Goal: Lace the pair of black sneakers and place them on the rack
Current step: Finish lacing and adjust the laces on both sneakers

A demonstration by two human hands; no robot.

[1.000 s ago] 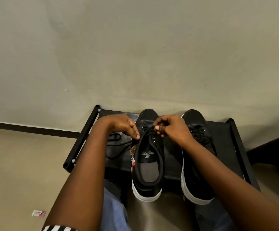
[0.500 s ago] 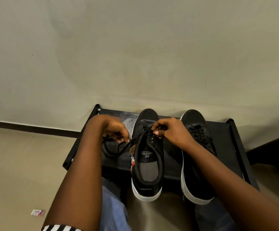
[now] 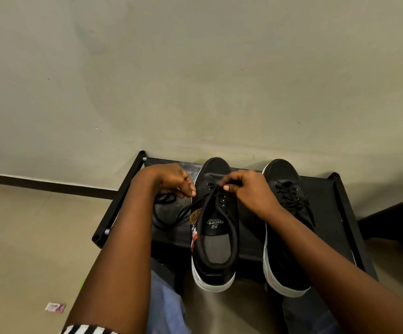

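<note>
Two black sneakers with white soles stand side by side on a low black rack, toes toward the wall. The left sneaker is partly laced; its black lace trails in a loop onto the rack at its left. My left hand pinches one lace end beside the shoe's left eyelets. My right hand pinches the lace over the upper eyelets. The right sneaker is fully laced, partly hidden by my right forearm.
The rack stands against a plain wall with a dark skirting. Beige floor lies to the left, with a small wrapper on it. A dark object sits at the right. My knees in jeans are below the rack.
My left hand pulled the lace out to the left, then came back toward the shoe's eyelets. The right hand stayed nearly still on the lace.
</note>
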